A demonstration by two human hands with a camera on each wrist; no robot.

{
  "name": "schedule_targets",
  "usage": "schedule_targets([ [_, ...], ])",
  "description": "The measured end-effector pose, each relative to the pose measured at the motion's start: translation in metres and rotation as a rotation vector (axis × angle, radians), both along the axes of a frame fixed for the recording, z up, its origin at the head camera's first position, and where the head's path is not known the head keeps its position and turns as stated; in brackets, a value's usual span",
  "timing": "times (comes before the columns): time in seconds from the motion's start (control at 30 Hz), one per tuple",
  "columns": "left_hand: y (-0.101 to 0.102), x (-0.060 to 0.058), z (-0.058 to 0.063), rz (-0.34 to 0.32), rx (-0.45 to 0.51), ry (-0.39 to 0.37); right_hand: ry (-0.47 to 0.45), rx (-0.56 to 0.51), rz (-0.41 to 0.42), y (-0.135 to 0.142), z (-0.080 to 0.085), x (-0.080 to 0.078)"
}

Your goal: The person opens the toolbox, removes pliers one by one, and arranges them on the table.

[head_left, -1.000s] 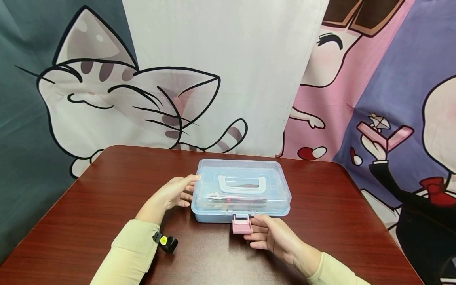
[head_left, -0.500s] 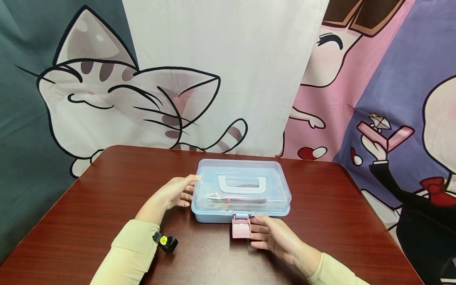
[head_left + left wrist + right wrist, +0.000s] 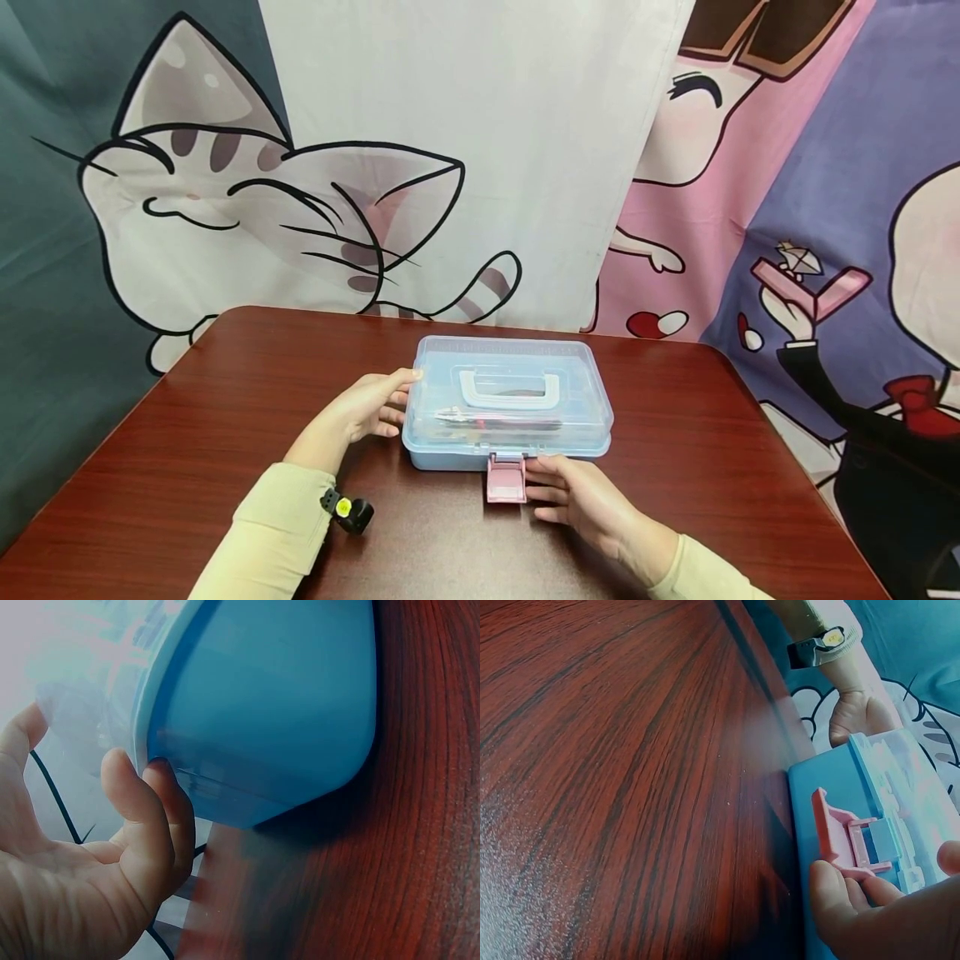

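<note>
A blue plastic storage box (image 3: pixel 448 460) with a clear lid and white handle (image 3: pixel 510 401) sits on the table. Pens or similar slim tools (image 3: pixel 498 419) show through the lid. My left hand (image 3: pixel 372 406) holds the box's left end, thumb on the lid. In the left wrist view, its curled fingers (image 3: pixel 139 802) meet the rim. At the front, a pink latch (image 3: pixel 507 482) hangs unfastened. My right hand (image 3: pixel 585 504) is beside it, fingertips at the latch's right edge. The right wrist view shows its fingers (image 3: pixel 829 889) at the latch's corner, thumb apart.
The reddish-brown wooden table (image 3: pixel 225 433) extends around the box. Behind its far edge hangs a cartoon-printed cloth (image 3: pixel 487 167). A small black wrist camera (image 3: pixel 351 511) is strapped at the left sleeve.
The pink latch has swung down from sticking outward to hanging lower. My right fingertips have shifted slightly right, from under the latch to its edge. The left hand and box stay put.
</note>
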State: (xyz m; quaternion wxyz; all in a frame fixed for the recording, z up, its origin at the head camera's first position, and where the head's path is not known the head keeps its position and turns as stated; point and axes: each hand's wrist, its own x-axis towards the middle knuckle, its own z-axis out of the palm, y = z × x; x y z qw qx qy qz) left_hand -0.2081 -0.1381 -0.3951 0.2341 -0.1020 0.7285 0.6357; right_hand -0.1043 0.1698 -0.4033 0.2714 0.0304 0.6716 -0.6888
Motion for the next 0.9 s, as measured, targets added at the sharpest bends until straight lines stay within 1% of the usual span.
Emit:
schedule_targets([
  [0.33,-0.0017,0.0031,0.0008,-0.01,-0.011,0.0,0.006,-0.012,-0.029,-0.0023,-0.0032,0.0017],
  [0.6,-0.0014,0.0015,0.0015,-0.007,-0.02,0.004,0.025,-0.026,-0.022,-0.003,-0.0025,0.0013],
  [0.9,-0.0002,0.0004,0.0018,-0.013,-0.011,0.006,0.06,0.0,-0.016,-0.0007,-0.0053,0.0005],
])
